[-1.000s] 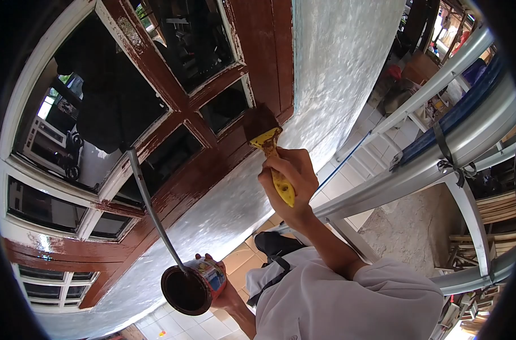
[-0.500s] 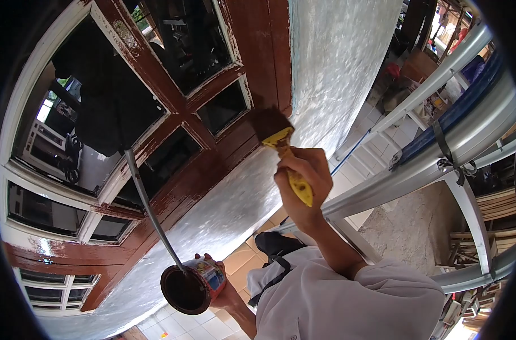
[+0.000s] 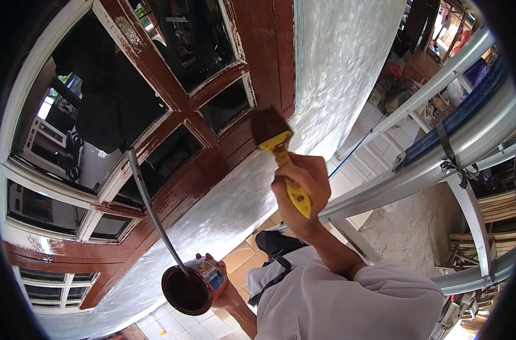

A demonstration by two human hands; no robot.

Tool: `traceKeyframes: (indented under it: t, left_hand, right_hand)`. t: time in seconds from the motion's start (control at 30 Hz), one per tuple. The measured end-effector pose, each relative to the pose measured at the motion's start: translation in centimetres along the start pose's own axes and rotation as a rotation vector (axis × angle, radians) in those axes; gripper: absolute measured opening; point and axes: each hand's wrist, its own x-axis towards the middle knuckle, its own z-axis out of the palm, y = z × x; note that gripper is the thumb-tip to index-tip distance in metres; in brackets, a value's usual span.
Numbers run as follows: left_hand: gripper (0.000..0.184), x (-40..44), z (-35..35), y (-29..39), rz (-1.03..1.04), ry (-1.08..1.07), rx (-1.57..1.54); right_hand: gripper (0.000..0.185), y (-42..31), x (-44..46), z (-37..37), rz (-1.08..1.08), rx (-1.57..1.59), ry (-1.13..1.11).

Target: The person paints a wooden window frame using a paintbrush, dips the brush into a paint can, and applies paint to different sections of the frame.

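My left hand [image 3: 230,294] is wrapped around the side of an open paint can [image 3: 217,274], whose mouth is tilted toward me and coated in dark brown paint. A thin grey rod [image 3: 150,207] slants up from the can's mouth across the window. Higher up, my right hand [image 3: 304,184] grips a yellow-handled paintbrush [image 3: 298,198]. Its broad bristles [image 3: 267,124] are covered in brown paint and lie over the lower edge of the brown window frame [image 3: 235,148]; whether they touch it, I cannot tell.
A grey-white wall [image 3: 331,73] borders the frame. Glass panes [image 3: 116,85] fill the window, with worn white-and-brown bars between them. On the right stands a metal ladder [image 3: 405,170] with a black strap tied round it. Floor tiles [image 3: 195,328] lie below.
The brush and my right hand have shifted slightly left in view. The can stays almost in place in my left hand.
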Motion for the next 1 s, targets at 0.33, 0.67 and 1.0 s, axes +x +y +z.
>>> traceKeyframes:
  t: [0.33, 0.67, 1.0]
  left_hand:
    - [0.066, -0.1, 0.0, 0.0, 0.005, -0.007, -0.001]
    - [0.066, 0.0, 0.1, 0.0, 0.008, -0.008, 0.000]
    - [0.066, -0.3, -0.2, -0.1, -0.011, 0.012, 0.002]
  right_hand:
    - [0.024, -0.1, -0.8, 0.8, 0.030, 0.115, -0.119]
    - [0.025, 0.2, -0.4, 1.5, 0.005, 0.088, -0.091]
    - [0.026, -0.3, 1.0, -1.1, 0.034, 0.151, -0.127]
